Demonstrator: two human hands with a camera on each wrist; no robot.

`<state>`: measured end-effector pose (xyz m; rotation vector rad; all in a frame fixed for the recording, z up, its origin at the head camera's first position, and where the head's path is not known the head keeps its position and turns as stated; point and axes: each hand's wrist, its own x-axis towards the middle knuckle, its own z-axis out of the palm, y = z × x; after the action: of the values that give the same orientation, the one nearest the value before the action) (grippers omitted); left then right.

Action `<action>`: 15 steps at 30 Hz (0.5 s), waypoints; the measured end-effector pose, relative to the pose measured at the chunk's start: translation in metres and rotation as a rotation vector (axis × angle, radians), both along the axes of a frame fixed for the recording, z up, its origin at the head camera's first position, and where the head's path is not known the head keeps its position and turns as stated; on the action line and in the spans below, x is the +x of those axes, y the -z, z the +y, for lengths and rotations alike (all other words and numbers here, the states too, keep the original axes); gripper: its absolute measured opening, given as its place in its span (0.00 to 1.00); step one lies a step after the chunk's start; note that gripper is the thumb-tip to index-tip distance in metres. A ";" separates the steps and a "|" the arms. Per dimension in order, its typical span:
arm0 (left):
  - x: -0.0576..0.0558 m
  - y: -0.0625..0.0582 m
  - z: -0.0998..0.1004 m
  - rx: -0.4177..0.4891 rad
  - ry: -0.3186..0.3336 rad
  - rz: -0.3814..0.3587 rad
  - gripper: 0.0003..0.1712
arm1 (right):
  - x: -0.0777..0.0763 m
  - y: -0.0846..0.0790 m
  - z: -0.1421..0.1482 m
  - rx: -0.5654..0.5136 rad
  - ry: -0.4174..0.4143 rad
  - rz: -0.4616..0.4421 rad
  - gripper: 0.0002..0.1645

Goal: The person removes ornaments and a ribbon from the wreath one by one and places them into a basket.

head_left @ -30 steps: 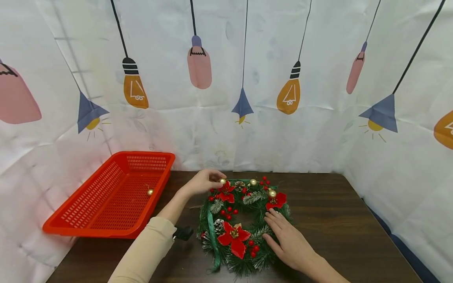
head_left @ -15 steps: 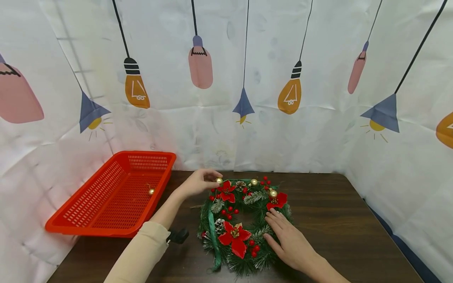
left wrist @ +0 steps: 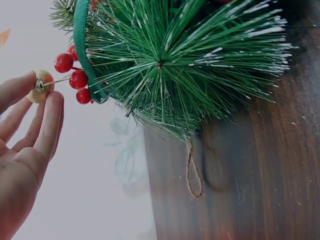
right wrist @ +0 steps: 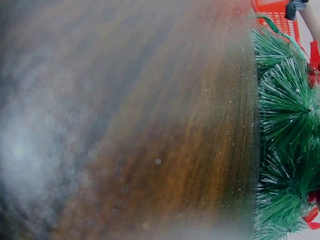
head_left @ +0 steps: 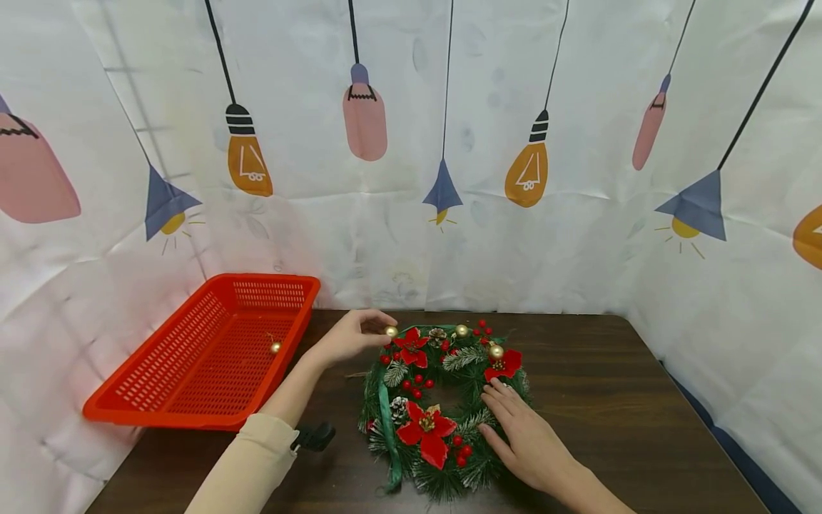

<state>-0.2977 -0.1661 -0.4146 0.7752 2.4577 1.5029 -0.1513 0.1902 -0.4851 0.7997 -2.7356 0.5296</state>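
A green Christmas wreath (head_left: 439,482) with red poinsettias, berries, pine cones and a green ribbon lies on the dark wooden table. My left hand (head_left: 352,335) pinches a small gold ball ornament (head_left: 391,332) between thumb and fingers, at the wreath's far left edge. In the left wrist view a thin string (left wrist: 57,81) runs from the ball's metal cap toward the red berries (left wrist: 78,79). My right hand (head_left: 529,442) rests on the wreath's right side, fingers extended. Two more gold balls hang on the wreath, one beside the upper right poinsettia (head_left: 504,365).
To the left stands a red plastic basket (head_left: 160,421) holding one gold ball ornament (head_left: 275,348). A twine loop (left wrist: 194,172) sticks out of the wreath's side over the table. A white printed curtain (head_left: 411,235) hangs behind the table.
My left hand has drawn slightly left, bringing the pinched gold ball outward from the red poinsettia to the wreath's edge. The right hand stays in place.
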 end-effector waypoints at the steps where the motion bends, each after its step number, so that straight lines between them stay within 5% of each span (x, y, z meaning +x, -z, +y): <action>1: 0.001 0.000 -0.001 -0.002 0.000 0.003 0.17 | 0.000 0.000 0.000 0.000 0.000 -0.002 0.35; 15: 0.015 0.000 -0.011 0.041 0.045 -0.005 0.17 | 0.001 -0.002 -0.001 -0.009 -0.001 -0.001 0.35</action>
<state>-0.2829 -0.1769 -0.4144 0.8274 2.3966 1.5422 -0.1506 0.1892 -0.4834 0.7993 -2.7319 0.5429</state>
